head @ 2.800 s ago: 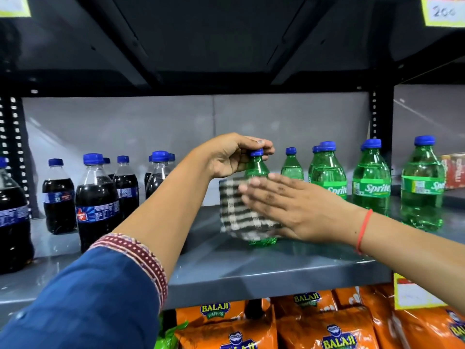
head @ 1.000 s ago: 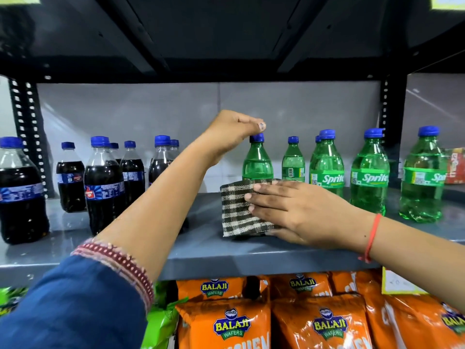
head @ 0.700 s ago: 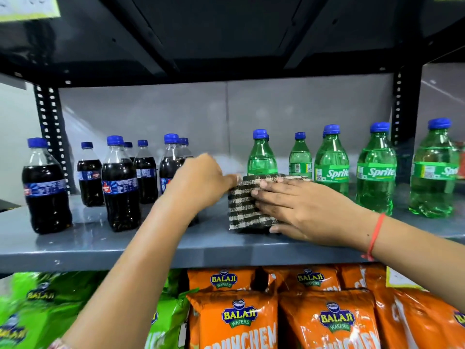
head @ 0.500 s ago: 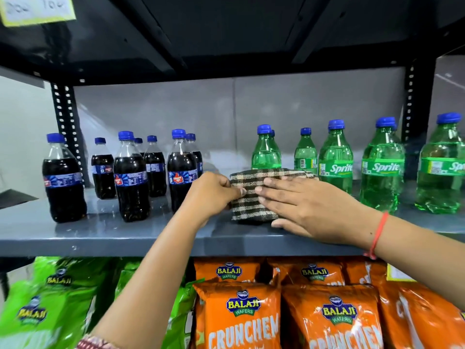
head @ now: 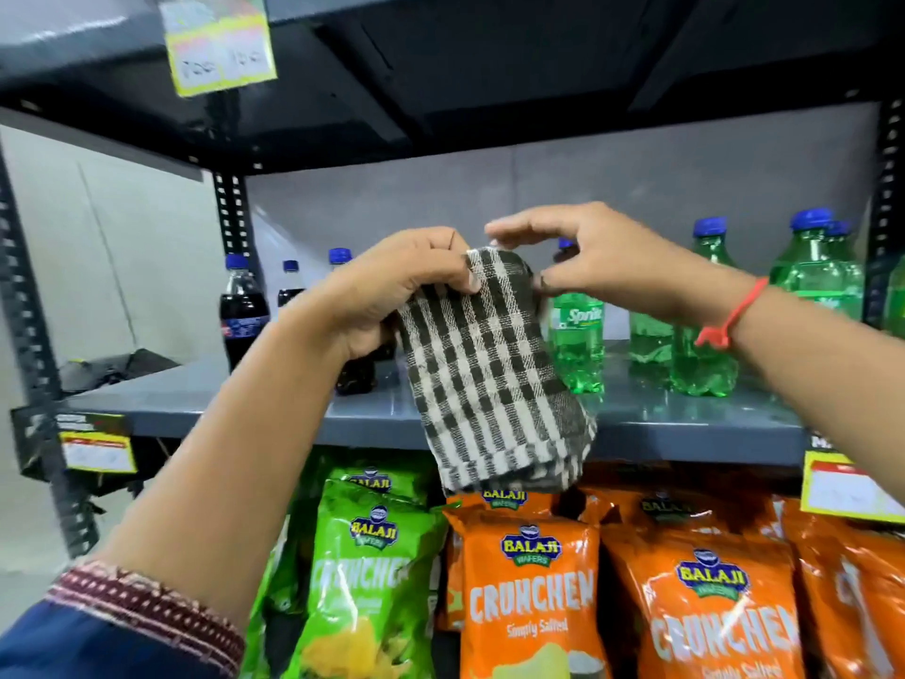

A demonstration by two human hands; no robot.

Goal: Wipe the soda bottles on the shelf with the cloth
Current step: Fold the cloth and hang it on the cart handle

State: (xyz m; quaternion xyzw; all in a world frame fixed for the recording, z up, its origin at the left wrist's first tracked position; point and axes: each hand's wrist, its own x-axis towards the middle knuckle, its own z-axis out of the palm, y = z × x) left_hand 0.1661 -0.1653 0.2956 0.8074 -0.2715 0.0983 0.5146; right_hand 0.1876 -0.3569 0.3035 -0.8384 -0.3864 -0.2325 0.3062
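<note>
Fingers of the left hand pinch the top edge of the cloth, which hangs folded in the air in front of the shelf, clear of it. The right hand hovers at the cloth's top right corner, fingers spread and curved, thumb close to the fabric; whether it touches is unclear. Behind, green bottles stand on the right of the shelf and dark bottles on the left. Chip bags fill the tier below.
</note>
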